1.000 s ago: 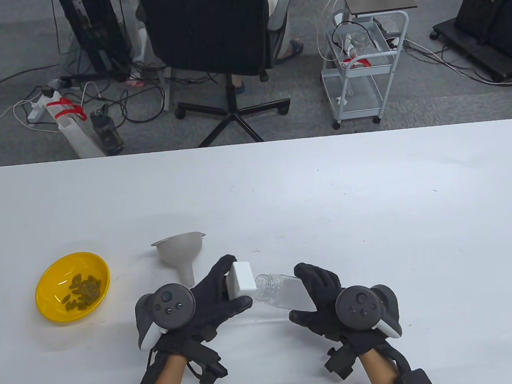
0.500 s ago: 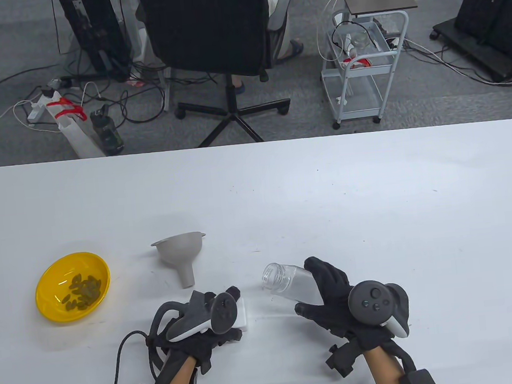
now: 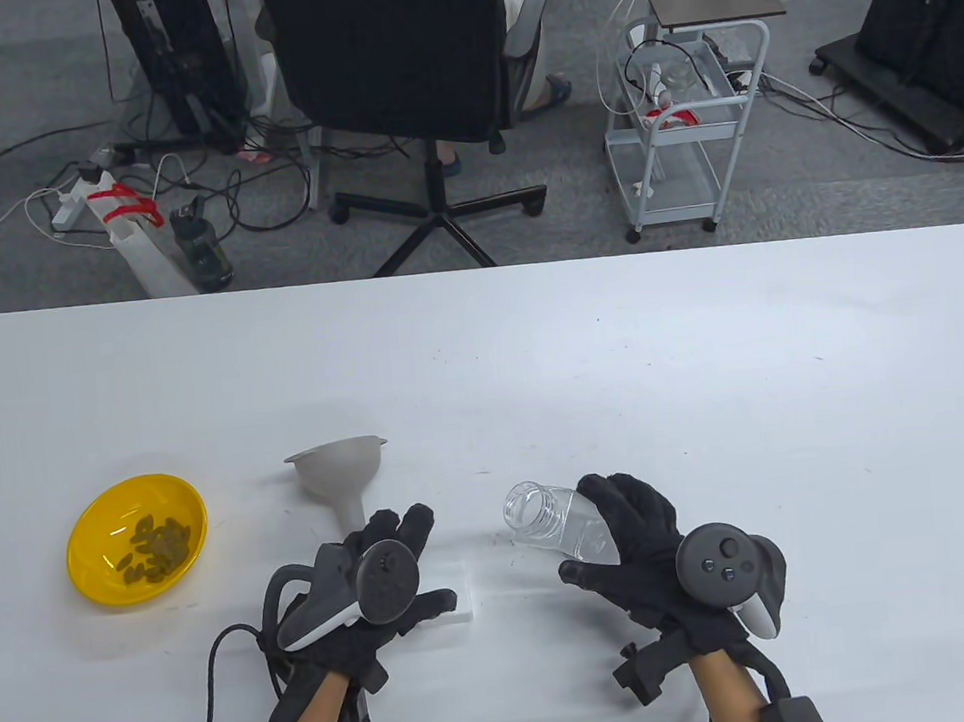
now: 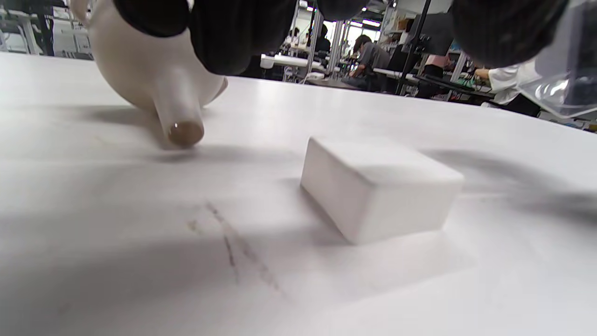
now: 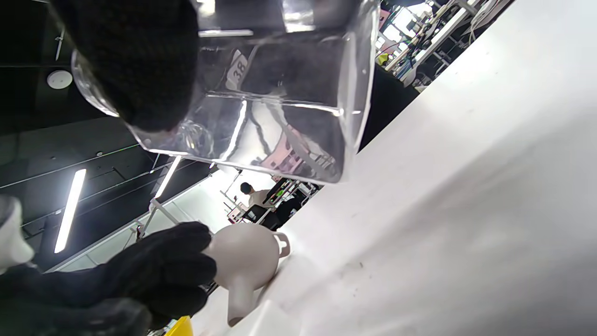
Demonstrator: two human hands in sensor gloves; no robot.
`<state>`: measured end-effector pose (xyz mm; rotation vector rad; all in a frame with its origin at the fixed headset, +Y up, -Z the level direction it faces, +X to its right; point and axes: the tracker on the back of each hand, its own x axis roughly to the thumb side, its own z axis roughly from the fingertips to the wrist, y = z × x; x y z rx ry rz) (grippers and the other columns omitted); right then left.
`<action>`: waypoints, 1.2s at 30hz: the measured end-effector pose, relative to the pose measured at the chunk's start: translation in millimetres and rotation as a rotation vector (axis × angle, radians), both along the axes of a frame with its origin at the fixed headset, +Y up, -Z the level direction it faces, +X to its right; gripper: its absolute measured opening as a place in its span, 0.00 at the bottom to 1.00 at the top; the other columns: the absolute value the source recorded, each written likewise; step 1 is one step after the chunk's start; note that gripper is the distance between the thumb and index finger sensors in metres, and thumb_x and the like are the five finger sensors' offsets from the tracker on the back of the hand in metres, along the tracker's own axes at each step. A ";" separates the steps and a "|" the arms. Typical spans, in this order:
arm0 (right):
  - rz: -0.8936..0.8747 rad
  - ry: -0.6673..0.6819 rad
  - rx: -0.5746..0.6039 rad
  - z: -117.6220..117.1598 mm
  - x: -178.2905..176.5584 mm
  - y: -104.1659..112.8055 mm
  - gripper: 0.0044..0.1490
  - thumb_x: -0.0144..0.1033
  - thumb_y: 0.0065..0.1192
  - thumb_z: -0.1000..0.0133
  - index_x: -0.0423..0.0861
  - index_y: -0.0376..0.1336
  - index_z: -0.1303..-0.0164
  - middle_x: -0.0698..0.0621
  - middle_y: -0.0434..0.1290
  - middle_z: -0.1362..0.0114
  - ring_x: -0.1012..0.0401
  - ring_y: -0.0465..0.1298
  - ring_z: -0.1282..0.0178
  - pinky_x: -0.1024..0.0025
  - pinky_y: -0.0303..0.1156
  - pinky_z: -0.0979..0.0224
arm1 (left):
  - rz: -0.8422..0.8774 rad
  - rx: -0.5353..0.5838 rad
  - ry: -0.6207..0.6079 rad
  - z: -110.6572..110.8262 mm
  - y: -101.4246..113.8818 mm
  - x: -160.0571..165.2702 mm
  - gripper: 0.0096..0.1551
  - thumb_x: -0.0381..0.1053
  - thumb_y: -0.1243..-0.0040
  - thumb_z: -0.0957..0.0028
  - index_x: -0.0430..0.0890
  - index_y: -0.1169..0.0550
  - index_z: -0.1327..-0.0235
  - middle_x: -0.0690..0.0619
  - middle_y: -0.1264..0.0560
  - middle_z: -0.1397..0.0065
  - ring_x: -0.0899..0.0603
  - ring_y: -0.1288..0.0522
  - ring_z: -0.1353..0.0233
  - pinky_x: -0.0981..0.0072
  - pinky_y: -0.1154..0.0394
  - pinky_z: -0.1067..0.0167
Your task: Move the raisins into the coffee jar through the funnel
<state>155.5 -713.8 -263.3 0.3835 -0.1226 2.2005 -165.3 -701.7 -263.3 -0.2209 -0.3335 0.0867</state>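
Holding open jar (image 3: pixel 553 524) tilted, right hand (image 3: pixel 645 545); left hand (image 3: pixel 376 584) spread, empty, near funnel (image 3: pixel 341 477), lid (image 4: pixel 380 186) off. Raisins (image 3: pixel 155 550) in bowl (image 3: pixel 94 577), untransferred.

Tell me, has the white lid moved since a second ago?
Yes. The white lid was held up near the jar by the left hand; now it lies flat on the table, below the funnel.

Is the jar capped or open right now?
Open: the jar, tilted in the right hand, shows a bare mouth; the white lid lies on the table.
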 end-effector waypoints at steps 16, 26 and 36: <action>0.033 0.072 -0.243 -13.1 8.2 -20.9 0.58 0.50 0.72 0.43 0.46 0.42 0.12 0.33 0.54 0.14 0.29 0.52 0.20 0.17 0.44 0.29 | -0.028 0.151 -0.007 4.7 8.4 -1.7 0.59 0.78 0.48 0.45 0.54 0.54 0.09 0.38 0.48 0.06 0.30 0.43 0.12 0.26 0.46 0.25; 0.101 0.087 -0.327 -16.9 5.8 -30.0 0.58 0.50 0.72 0.43 0.46 0.42 0.12 0.36 0.57 0.12 0.28 0.52 0.19 0.16 0.43 0.29 | -0.030 0.147 0.003 5.0 9.3 -3.3 0.58 0.78 0.48 0.45 0.54 0.54 0.09 0.37 0.47 0.06 0.29 0.43 0.12 0.26 0.46 0.25; 0.212 0.087 -0.388 -18.4 5.5 -35.2 0.59 0.50 0.71 0.42 0.47 0.40 0.12 0.36 0.55 0.12 0.28 0.49 0.18 0.16 0.41 0.29 | -0.028 0.143 0.008 4.6 8.3 -4.4 0.58 0.78 0.48 0.45 0.54 0.54 0.09 0.37 0.47 0.06 0.29 0.43 0.12 0.26 0.46 0.25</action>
